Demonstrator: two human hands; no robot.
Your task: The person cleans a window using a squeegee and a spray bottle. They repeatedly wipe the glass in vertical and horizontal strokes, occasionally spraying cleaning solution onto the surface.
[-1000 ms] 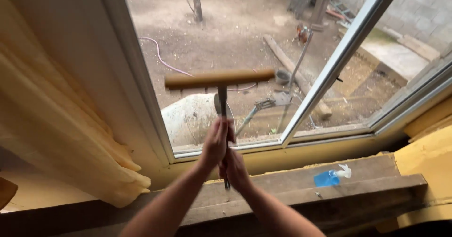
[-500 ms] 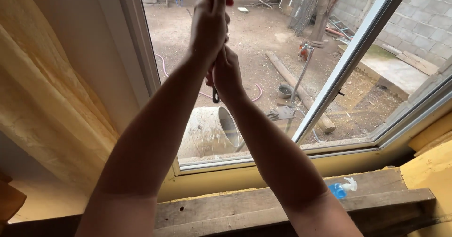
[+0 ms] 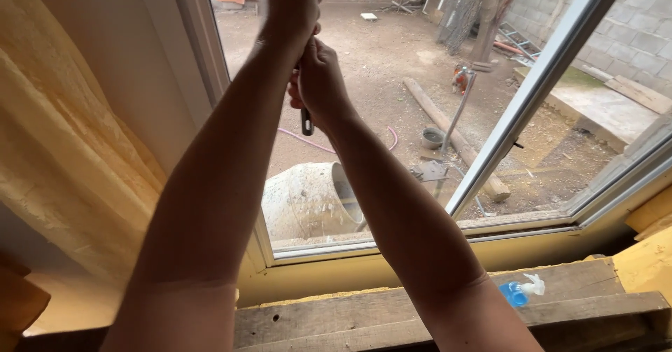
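Both hands, left hand (image 3: pixel 290 5) above right hand (image 3: pixel 318 79), were clenched around a dark handle (image 3: pixel 306 121) raised high against the window (image 3: pixel 392 100), its head out of view, so the work looked unfinished

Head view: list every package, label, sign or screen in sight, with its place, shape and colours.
Spray bottle: the only package, lying on its side on the wooden sill at lower right; small blue body, white trigger head. No label can be made out on it.
Signs, screens: none in view.
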